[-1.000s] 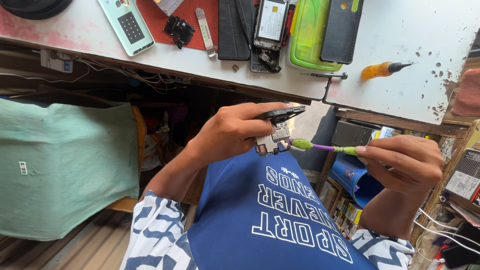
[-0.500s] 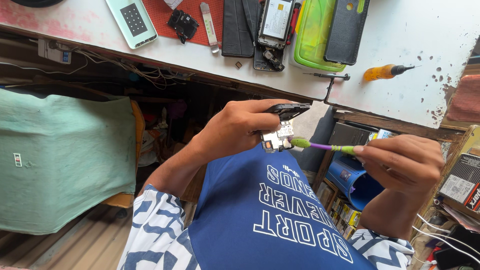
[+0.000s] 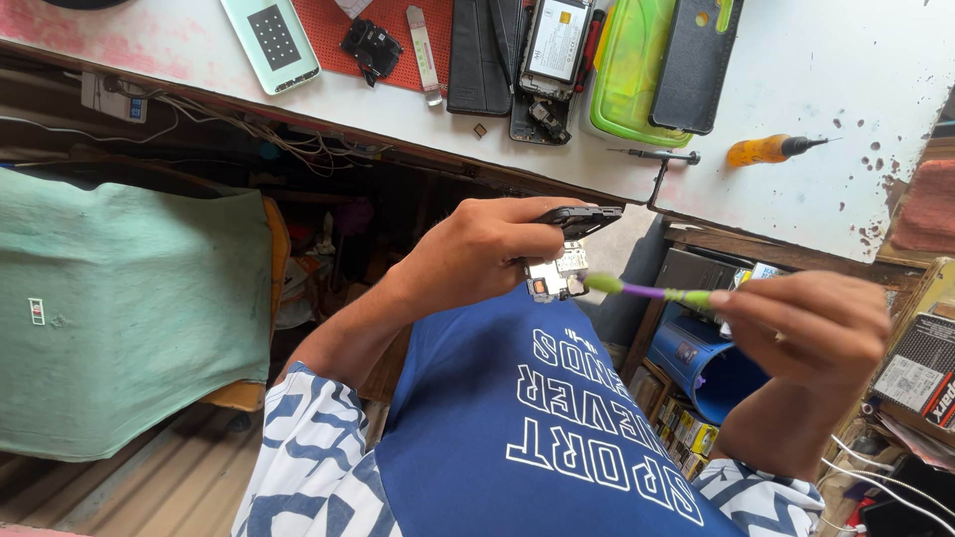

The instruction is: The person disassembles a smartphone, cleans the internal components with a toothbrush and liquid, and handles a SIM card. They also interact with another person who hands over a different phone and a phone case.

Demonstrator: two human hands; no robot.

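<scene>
Brush (image 3: 649, 291) (green-purple) lies level, tip toward circuit board (image 3: 557, 276).

Black box with white label (image 3: 920, 373) at right, small colourful boxes (image 3: 686, 430) (shelved) below

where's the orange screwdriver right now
In the head view, the orange screwdriver lies on the white table at upper right, just right of the black phone case and above the right hand.

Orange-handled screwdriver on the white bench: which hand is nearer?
Right. The right hand sits just below the orange-handled screwdriver; the left hand is farther off, down and leftward.
</scene>
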